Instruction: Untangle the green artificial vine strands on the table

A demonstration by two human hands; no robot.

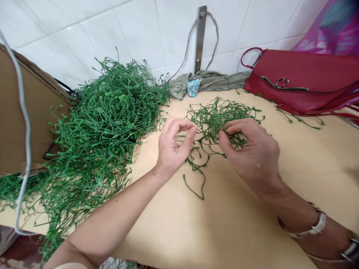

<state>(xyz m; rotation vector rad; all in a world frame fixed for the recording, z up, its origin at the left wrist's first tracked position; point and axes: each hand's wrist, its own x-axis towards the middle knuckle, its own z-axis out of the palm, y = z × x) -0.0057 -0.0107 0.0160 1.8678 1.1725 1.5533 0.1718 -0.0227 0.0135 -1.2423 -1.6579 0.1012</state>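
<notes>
Over the table, my left hand (175, 147) is closed in a pinch, thumb against forefinger; anything between the tips is too small to make out. My right hand (251, 153) pinches at the near edge of a loose bunch of thin green artificial stems (207, 116), and a stem appears to be between its thumb and forefinger. The bunch lies just beyond both hands, partly hidden by the right one. A few separate curled stems (202, 183) rest on the table below the gap between my hands.
A big heap of similar green stems (112, 108) fills the left side, beside a cardboard box (33, 112) and a white cable (25, 130). Against the tiled wall stand a small blue-patterned cup (193, 86) and grey cloth (221, 80). A red handbag (305, 74) lies at the right.
</notes>
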